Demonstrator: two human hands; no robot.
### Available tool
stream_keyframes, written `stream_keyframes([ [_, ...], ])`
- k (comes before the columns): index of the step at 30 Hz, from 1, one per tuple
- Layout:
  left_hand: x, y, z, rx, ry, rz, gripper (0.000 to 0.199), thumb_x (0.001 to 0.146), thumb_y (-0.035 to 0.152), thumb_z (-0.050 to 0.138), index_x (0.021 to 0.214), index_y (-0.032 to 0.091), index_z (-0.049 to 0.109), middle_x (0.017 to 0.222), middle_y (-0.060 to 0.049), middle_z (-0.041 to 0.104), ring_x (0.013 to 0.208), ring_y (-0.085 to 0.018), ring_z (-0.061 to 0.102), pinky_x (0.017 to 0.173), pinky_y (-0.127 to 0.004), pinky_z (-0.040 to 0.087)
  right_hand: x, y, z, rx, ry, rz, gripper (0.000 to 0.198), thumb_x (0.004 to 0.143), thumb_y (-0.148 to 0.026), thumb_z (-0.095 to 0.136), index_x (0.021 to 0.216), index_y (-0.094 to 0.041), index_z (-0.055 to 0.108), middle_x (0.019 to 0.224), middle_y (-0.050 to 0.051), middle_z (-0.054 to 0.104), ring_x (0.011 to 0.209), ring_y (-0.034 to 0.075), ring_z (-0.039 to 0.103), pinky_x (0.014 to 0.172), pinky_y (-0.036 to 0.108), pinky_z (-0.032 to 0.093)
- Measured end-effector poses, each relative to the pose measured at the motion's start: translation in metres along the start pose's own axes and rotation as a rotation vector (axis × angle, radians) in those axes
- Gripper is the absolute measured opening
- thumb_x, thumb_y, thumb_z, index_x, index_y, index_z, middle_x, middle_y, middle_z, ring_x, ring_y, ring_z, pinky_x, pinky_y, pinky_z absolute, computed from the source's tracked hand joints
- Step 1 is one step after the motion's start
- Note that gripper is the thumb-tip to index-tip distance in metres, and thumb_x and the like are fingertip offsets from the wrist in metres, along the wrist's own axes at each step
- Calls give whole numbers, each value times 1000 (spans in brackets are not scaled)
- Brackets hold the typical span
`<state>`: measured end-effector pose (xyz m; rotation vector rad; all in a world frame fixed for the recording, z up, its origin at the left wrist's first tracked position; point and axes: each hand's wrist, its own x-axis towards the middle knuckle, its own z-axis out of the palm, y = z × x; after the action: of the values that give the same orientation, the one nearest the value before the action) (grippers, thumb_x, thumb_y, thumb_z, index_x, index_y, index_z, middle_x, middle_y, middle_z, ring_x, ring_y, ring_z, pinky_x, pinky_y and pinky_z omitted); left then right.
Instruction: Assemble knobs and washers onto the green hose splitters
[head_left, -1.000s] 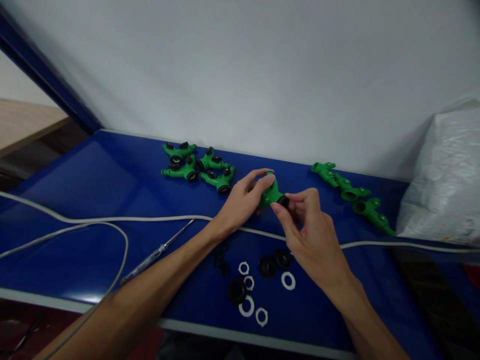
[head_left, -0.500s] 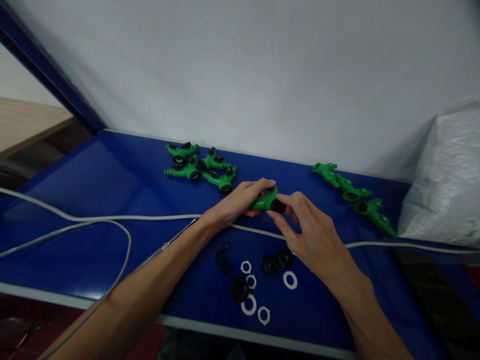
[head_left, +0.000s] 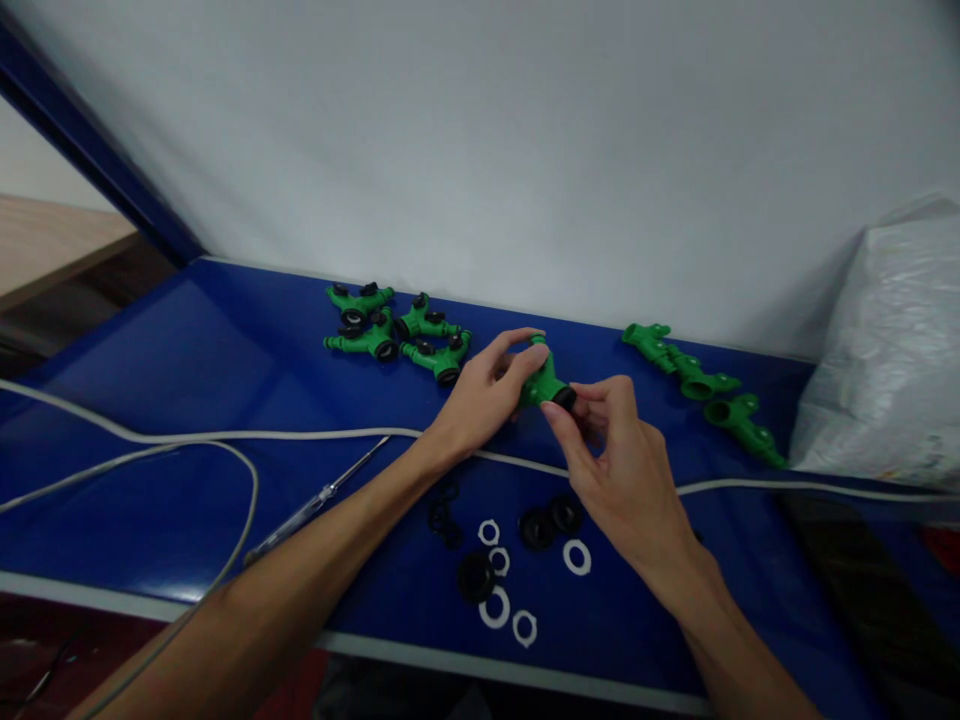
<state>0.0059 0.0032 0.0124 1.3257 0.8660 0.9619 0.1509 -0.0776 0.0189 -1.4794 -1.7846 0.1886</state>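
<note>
Above the middle of the blue table, my left hand grips a green plastic Y-shaped hose splitter by its branch side. My right hand pinches the black ring on the splitter's wide end between thumb and fingers. Below my hands lie black ring nuts, white flat washers and a cluster of small black O-rings. Farther back on the left sit several green splitters with black valve knobs. On the right are green splitter bodies without black rings.
A white cable runs across the table under my hands and loops at the left. A clear-handled screwdriver lies beside my left forearm. A filled plastic bag stands at the right, against the pale wall behind the table.
My left hand has turned the splitter more upright and raised its branch end slightly. My right fingers stay at the black ring. More of the screwdriver shows beside my left forearm.
</note>
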Motion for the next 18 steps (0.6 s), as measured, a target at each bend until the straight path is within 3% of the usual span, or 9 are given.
stream_keyframes([
  [4, 4, 1, -4, -35, -87, -129, 35, 93, 47, 55, 110, 17, 65, 68, 5, 49, 47, -7, 41, 44, -21, 31, 0, 3, 0, -72, 11, -116, 19, 101, -37, 61, 106, -22, 50, 74, -4, 60, 60, 13, 63, 57, 23, 49],
  [7, 7, 1, -7, -88, -211, -257, 32, 92, 48, 55, 82, 17, 57, 63, 6, 42, 45, -5, 34, 41, -20, 25, 1, 6, -2, -210, -7, -278, 19, 102, -34, 60, 113, -20, 53, 86, 2, 62, 70, 17, 65, 66, 29, 53],
  [9, 7, 1, -9, -108, -249, -292, 36, 91, 49, 56, 74, 18, 51, 61, 6, 39, 45, -5, 32, 41, -20, 23, 1, 6, -4, -279, -40, -338, 20, 103, -32, 57, 117, -19, 53, 91, 5, 63, 74, 20, 65, 67, 32, 54],
  [13, 7, 1, -9, -107, -234, -290, 34, 91, 48, 57, 75, 18, 52, 61, 6, 39, 45, -5, 32, 42, -20, 23, 2, 7, -4, -307, -59, -356, 14, 104, -30, 55, 112, -20, 52, 89, 4, 63, 70, 20, 64, 64, 31, 53],
  [18, 6, -1, -4, -25, -133, -190, 36, 94, 50, 52, 98, 17, 65, 69, 4, 47, 48, -7, 40, 44, -21, 30, 1, 8, 0, -247, 8, -315, 14, 104, -32, 54, 111, -20, 51, 83, 2, 62, 64, 17, 63, 62, 29, 51],
])
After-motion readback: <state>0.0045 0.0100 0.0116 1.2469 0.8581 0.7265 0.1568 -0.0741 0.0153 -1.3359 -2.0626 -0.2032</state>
